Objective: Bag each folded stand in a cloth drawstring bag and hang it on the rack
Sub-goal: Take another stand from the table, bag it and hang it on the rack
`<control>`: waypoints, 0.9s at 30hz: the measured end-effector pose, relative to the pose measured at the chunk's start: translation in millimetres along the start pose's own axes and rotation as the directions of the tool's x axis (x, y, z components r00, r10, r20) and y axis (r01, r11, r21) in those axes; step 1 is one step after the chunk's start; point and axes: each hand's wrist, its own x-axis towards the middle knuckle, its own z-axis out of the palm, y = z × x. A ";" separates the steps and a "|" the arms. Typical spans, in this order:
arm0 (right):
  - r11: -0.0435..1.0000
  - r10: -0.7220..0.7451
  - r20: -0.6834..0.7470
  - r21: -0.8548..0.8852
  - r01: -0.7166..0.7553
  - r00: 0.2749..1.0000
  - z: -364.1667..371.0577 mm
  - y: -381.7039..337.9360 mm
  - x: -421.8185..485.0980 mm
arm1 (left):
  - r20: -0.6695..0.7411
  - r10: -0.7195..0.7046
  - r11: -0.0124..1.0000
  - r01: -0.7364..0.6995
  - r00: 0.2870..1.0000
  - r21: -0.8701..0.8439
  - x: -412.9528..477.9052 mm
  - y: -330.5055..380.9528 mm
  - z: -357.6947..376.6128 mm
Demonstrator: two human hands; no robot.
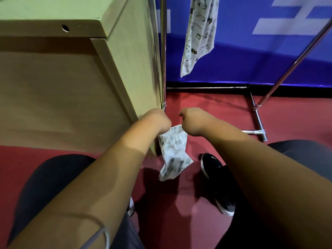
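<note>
Head view: leaf-print bag point(173, 151) hangs right of the rack post point(163, 51), mouth gripped by left hand point(158, 119) and right hand point(193, 121), both fisted, fingertips hidden. Likely cinching it shut; next, lift it to hang.

readable text: none that I can make out | blue banner point(251, 56): big white strokes, cut off at the edge, can't tell what they spell

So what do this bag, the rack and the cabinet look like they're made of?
The bag: thin printed cloth, white with grey leaves; it hangs limp and creases. The rack: shiny metal tube, probably chromed steel, with bright reflections. The cabinet: pale wood-grain board, matte, likely laminate.
</note>
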 end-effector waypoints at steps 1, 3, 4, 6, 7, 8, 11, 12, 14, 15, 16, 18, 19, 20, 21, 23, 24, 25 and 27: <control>1.000 -0.005 0.003 -0.010 0.005 1.000 -1.0 -1.7 0.5 | -0.003 0.016 1.000 -0.016 1.000 -0.021 -1.3 -1.5 -1.5; 1.000 -0.010 -0.013 -0.020 0.010 1.000 -3.8 -4.9 1.5 | -0.019 0.039 0.997 -0.041 0.999 -0.067 -2.4 -7.8 -4.7; 1.000 -0.011 -0.028 -0.022 0.011 1.000 -5.3 -6.7 1.4 | -0.029 0.044 0.995 -0.047 0.999 -0.092 -2.3 -11.5 -6.2; 1.000 -0.012 -0.062 -0.013 0.011 0.998 -7.9 -10.1 2.4 | -0.049 0.056 0.990 -0.062 0.997 -0.129 -2.9 -19.0 -10.4; 1.000 -0.010 -0.086 0.007 0.010 0.996 -10.0 -11.9 2.9 | -0.061 0.060 0.986 -0.069 0.996 -0.151 -2.8 -22.5 -12.9; 0.999 0.000 -0.111 0.042 0.004 0.994 -11.2 -13.2 3.5 | -0.070 0.063 0.981 -0.075 0.996 -0.181 -2.3 -25.1 -14.9; 0.982 0.031 -0.192 0.188 0.006 0.981 -15.7 -20.2 2.1 | -0.108 0.083 0.947 -0.112 0.991 -0.300 -4.8 -31.7 -20.4; 0.969 0.043 -0.204 0.248 0.009 0.978 -17.1 -23.2 -0.2 | -0.134 0.098 0.931 -0.138 0.986 -0.338 -5.8 -33.0 -20.8; 0.923 0.068 -0.227 0.385 0.025 0.972 -19.1 -31.1 -7.2 | -0.175 0.129 0.893 -0.191 0.976 -0.407 -13.3 -35.3 -22.0; 0.889 0.082 -0.244 0.455 0.039 0.966 -20.1 -35.1 -11.2 | -0.192 0.143 0.871 -0.216 0.971 -0.442 -17.5 -37.3 -22.2; 0.854 0.095 -0.256 0.517 0.054 0.962 -19.6 -37.5 -15.0 | -0.204 0.152 0.846 -0.234 0.967 -0.480 -21.9 -39.6 -22.1; 0.786 0.113 -0.281 0.612 0.087 0.953 -20.1 -44.7 -25.4 | -0.220 0.133 0.783 -0.239 0.966 -0.574 -34.1 -46.5 -23.5; 0.757 0.124 -0.283 0.646 0.094 0.951 -20.3 -48.1 -28.6 | -0.221 0.123 0.757 -0.235 0.968 -0.610 -38.8 -49.2 -24.0; 0.736 0.131 -0.279 0.670 0.095 0.951 -22.5 -52.8 -33.0 | -0.225 0.127 0.742 -0.243 0.966 -0.625 -44.6 -51.5 -25.4; 0.719 0.134 -0.270 0.689 0.094 0.954 -26.6 -58.6 -39.2 | -0.237 0.138 0.732 -0.260 0.962 -0.629 -52.2 -53.0 -27.8; 0.687 0.127 -0.261 0.719 0.105 0.957 -41.4 -72.1 -50.8 | -0.263 0.154 0.708 -0.292 0.952 -0.643 -69.5 -53.2 -36.8; 0.666 0.122 -0.267 0.736 0.120 0.956 -50.2 -78.0 -55.2 | -0.273 0.163 0.693 -0.307 0.948 -0.652 -76.0 -52.9 -42.9; 0.638 0.116 -0.279 0.757 0.144 0.953 -61.4 -85.2 -60.3 | -0.291 0.171 0.680 -0.326 0.941 -0.656 -83.4 -52.9 -52.2; 0.566 0.106 -0.305 0.801 0.195 0.946 -85.8 -100.1 -71.1 | -0.328 0.192 0.665 -0.368 0.925 -0.650 -100.5 -53.6 -75.7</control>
